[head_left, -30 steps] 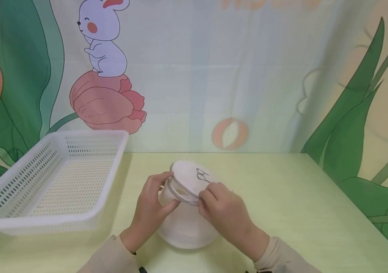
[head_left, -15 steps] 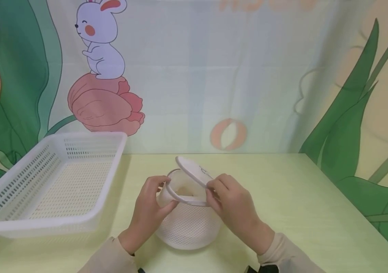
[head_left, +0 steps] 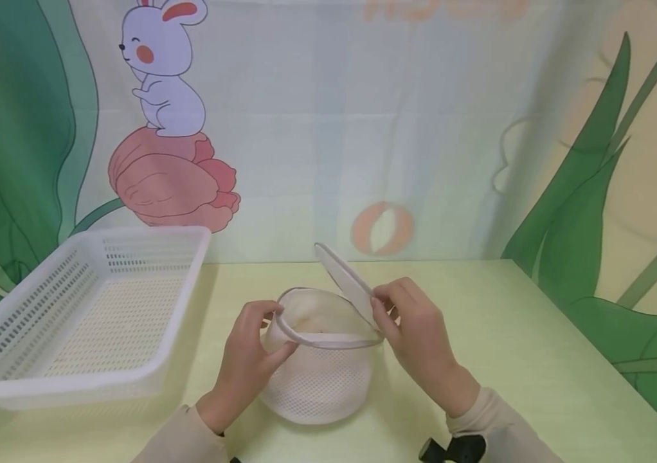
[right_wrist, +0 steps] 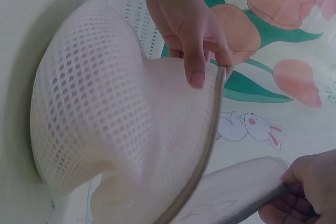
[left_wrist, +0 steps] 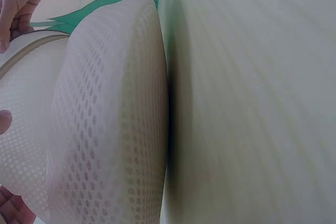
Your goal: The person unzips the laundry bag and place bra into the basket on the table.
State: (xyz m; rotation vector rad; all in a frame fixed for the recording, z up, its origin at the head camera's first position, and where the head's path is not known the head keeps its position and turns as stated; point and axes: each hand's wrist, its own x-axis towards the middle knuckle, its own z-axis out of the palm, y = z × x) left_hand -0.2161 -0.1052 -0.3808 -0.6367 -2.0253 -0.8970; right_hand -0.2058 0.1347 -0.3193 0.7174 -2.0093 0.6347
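A white mesh laundry bag (head_left: 317, 389) stands on the table, its round mouth facing up and its flat lid (head_left: 342, 276) swung up on the right side. My left hand (head_left: 247, 344) grips the left of the mouth, thumb on the outer wall and fingers at the zip rim, as the right wrist view also shows. Thumb and fingers of my right hand (head_left: 421, 331) pinch the raised lid by its edge. Pale cloth lining shows inside the mouth. In the left wrist view the mesh side (left_wrist: 113, 114) fills the middle, bulging close over the table surface.
To the left sits a white plastic basket (head_left: 180, 308) with slotted walls. The pale yellow-green table (head_left: 525, 386) extends to the right of the bag. Behind it hangs a printed curtain (head_left: 282, 128) with a rabbit and tulips.
My right hand has moved right and lifted the lid from lying over the mouth to standing steeply, exposing the inside. My left hand stays at the rim.
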